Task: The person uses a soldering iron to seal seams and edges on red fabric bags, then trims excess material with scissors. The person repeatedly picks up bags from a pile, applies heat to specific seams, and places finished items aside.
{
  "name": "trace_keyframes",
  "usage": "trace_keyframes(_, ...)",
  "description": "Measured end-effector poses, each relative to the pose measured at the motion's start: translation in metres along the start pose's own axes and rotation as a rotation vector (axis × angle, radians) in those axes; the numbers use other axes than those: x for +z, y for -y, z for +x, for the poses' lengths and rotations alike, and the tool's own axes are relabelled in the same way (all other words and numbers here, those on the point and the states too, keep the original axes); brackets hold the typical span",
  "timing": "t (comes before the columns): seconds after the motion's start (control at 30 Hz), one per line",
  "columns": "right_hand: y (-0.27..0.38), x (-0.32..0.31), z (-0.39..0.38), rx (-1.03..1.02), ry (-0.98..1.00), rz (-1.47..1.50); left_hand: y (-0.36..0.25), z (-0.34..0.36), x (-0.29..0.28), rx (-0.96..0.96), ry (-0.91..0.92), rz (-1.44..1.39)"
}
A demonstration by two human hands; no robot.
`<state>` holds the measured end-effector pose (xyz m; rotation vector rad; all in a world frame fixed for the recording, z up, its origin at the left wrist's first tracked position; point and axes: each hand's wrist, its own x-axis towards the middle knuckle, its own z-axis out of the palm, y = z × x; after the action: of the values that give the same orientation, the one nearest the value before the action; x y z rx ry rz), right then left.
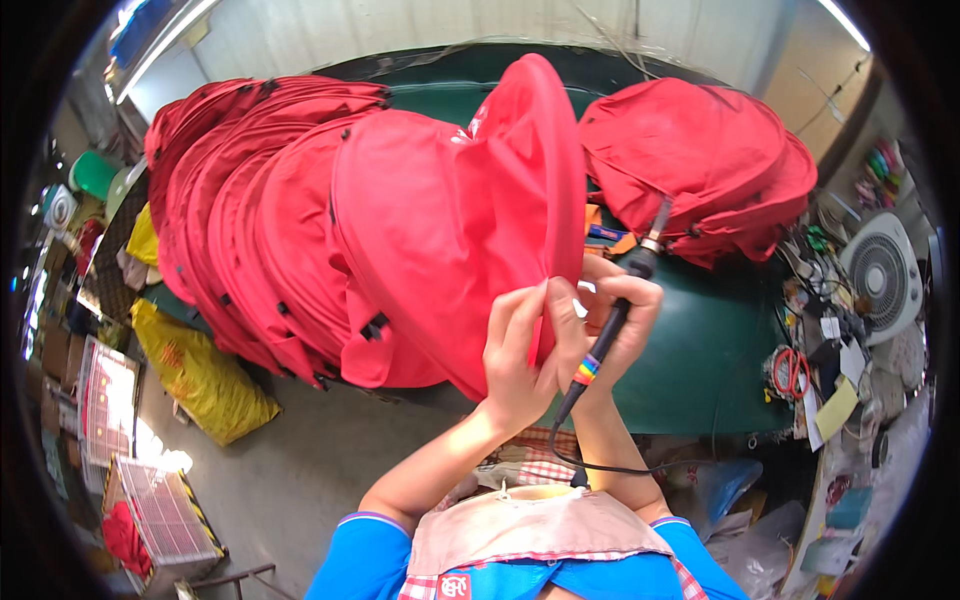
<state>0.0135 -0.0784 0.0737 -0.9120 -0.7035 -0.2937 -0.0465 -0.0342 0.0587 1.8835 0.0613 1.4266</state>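
In front of me a red fabric canopy point(440, 220) with a stiff curved rim stands on the green tabletop point(690, 350), its rim upright. My left hand point(520, 345) is closed, pinching the lower edge of that rim. Beside it my right hand point(630, 305) is closed round the black handle of a soldering iron point(612, 330). Rainbow-striped tape bands the handle, and the metal tip points up and away, over the table. A black cord hangs from its lower end. Some right fingertips also reach close to the fabric edge; whether they grip it, I cannot tell.
Several similar red canopies point(230, 210) stack to the left; more red fabric point(700, 160) lies at the far right. A yellow sack point(195, 375) stands on the floor at left. A grey-white fan point(882, 265), cables and papers crowd the right side.
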Motion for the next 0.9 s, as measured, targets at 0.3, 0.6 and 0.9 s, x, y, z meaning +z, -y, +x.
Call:
trace_keyframes(0.3, -0.009, -0.036, -0.008, -0.241, 0.27, -0.389, 0.054, -0.13, -0.073, -1.186, -0.302, -0.989)
trace_keyframes(0.6, -0.01, -0.043, 0.0, -0.35, 0.14, -0.746, 0.05, -0.063, -0.019, -0.854, -0.203, -0.725)
trace_keyframes(0.9, 0.015, -0.084, 0.032, -0.414, -0.142, -0.503, 0.026, -0.019, -0.003, -0.512, -0.381, -0.772)
